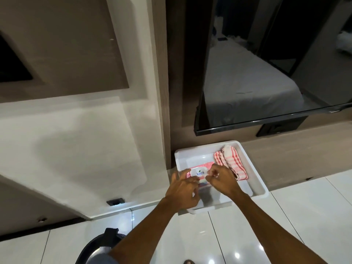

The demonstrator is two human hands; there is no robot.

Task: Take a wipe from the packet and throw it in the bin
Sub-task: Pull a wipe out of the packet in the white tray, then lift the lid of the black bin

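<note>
A pink wipe packet (202, 167) with a white flap lies in a white tray (255, 176) on the floor. My left hand (183, 189) rests on the packet's near left end, fingers spread and pressing it down. My right hand (221, 179) hovers over the packet's flap with thumb and fingers pinched together; whether they hold the flap or a wipe is hidden. A dark round bin (99, 246) with a black handle stands at the bottom left, partly behind my left forearm.
A folded red-and-white checked cloth (228, 159) lies in the tray's far right part. A black TV screen (266, 92) hangs on the wooden wall above. Glossy white floor tiles (285, 216) surround the tray. A white wall panel (76, 149) rises to the left.
</note>
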